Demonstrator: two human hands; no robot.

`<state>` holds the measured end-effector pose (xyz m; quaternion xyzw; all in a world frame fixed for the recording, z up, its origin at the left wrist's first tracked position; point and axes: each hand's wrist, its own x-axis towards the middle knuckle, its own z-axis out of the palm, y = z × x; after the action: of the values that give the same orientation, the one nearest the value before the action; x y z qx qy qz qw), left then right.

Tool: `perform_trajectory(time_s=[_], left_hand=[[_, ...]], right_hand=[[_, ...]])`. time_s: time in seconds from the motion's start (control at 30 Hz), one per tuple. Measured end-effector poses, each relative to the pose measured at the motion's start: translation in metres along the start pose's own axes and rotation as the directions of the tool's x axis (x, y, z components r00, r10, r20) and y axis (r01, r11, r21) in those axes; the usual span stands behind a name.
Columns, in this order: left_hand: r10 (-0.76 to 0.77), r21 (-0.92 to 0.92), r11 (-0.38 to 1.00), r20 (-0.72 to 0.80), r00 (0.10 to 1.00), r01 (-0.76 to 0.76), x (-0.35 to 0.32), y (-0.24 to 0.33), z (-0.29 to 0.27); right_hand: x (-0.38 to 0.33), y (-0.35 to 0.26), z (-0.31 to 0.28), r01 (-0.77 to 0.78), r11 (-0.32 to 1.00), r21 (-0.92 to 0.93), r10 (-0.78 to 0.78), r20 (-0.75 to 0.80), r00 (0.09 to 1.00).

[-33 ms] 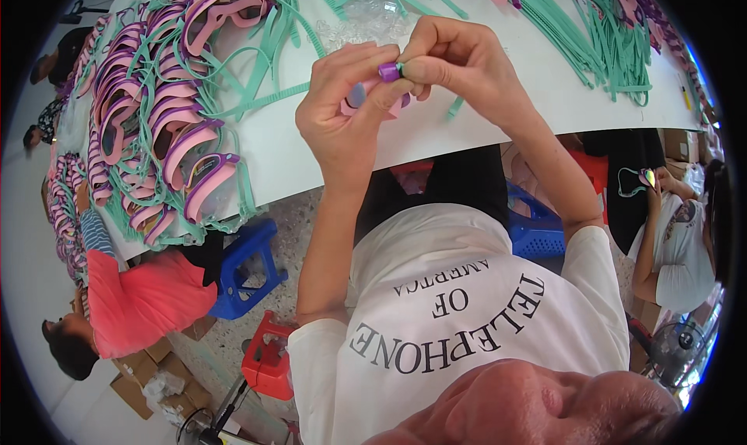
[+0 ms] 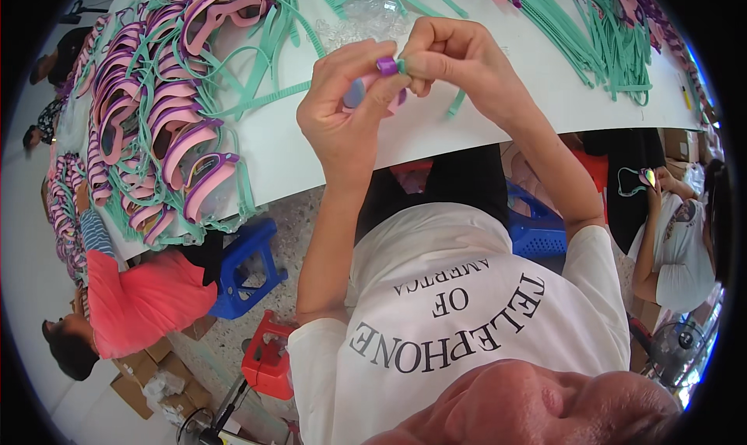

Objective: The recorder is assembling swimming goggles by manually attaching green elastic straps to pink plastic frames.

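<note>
A small purple buckle (image 2: 387, 64) meets a green strap (image 2: 456, 103) above the bench's (image 2: 436, 134) near edge. Left hand (image 2: 342, 110) pinches the buckle; right hand (image 2: 459, 60), fingers curled tight, grips the strap.

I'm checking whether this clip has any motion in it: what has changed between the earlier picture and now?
Nothing visibly changed. The left hand and right hand pinch the same small purple clip and green strap above the white table, and the pile of pink and purple goggles lies as it did.
</note>
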<state>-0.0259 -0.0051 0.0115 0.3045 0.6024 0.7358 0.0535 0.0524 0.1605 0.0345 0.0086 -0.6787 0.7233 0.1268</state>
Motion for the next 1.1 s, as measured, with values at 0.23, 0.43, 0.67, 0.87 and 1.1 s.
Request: perform_trajectory(time_s=[0.23,0.43,0.67,0.87,1.1], left_hand=[[-0.109,-0.144,0.985,-0.093,0.990,0.095,-0.004,-0.016,-0.001],[-0.157,-0.226,0.963,-0.039,0.987,0.145,-0.006,-0.014,-0.003],[-0.071,-0.176,0.983,-0.087,0.994,0.055,-0.008,-0.016,-0.001],[0.005,-0.124,0.992,-0.083,0.997,-0.016,-0.007,-0.020,-0.003],[0.153,0.118,0.985,-0.214,0.965,-0.130,-0.010,-0.022,0.008]], right_hand=[[0.005,0.013,-0.001,-0.384,0.908,0.168,0.380,0.055,0.923],[-0.002,0.017,0.019,0.051,0.998,-0.034,-0.054,-0.116,0.992],[0.000,0.020,0.010,-0.061,0.996,-0.071,0.054,-0.100,0.994],[-0.001,0.015,0.011,-0.087,0.994,-0.069,0.082,-0.075,0.994],[0.008,-0.014,0.028,0.345,0.616,-0.708,-0.450,0.042,0.892]])
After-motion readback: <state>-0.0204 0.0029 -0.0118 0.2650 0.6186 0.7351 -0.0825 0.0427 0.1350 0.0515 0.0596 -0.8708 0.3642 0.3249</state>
